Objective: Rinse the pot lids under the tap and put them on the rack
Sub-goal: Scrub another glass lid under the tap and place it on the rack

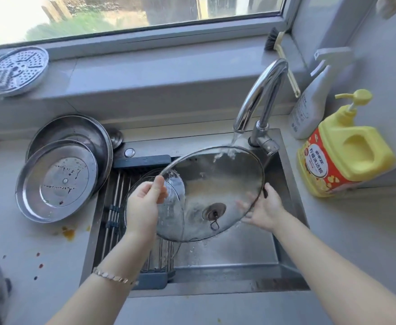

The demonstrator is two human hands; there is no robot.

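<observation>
A large glass pot lid [218, 184] with a metal rim is tilted over the steel sink [237, 254]. Water runs from the chrome tap [260, 95] onto the lid's upper edge. My left hand [143, 205] pinches the lid's left rim. My right hand [262, 207] holds its right rim, fingers spread behind the glass. A wire rack [119, 214] spans the sink's left side and carries another glass lid [176, 184], partly hidden by my left hand.
Two steel lids [56, 181] lean stacked on the counter left of the sink. A perforated steamer plate [16, 69] lies on the window sill. At the right stand a yellow soap pump bottle [342, 151], a white spray bottle [311, 102] and a brush [283, 57]. Orange stains [68, 233] mark the counter.
</observation>
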